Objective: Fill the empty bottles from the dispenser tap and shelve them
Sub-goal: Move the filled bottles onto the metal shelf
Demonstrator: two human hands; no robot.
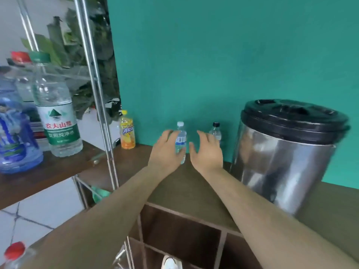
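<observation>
Clearly we are near the start of this job. Closest to us, a red-capped bottle point(14, 251) pokes in at the lower left, and open cubbies point(222, 249) sit under the desk point(194, 189). Further out, both our arms reach across the desk.

Our left hand point(167, 150) is spread open right beside the small white-capped bottle point(181, 136). Its thumb crosses in front of the bottle's lower part, but we cannot tell if it touches, and there is no grip yet. Our right hand point(206, 150) is open too, fingers splayed and holding nothing. It lies between that bottle and a black-capped bottle point(215, 132) further back.

Both small bottles stand upright and capped near the teal wall point(213, 55); we cannot tell how much is in them. The steel dispenser point(287, 158) stands to the right, its tap out of view.

As we judge it, everything is left to do: uncapping, filling, recapping and shelving. The shelf point(48, 171) on the left carries a big green-labelled bottle point(58, 117) and a blue jug point(13, 133).
</observation>
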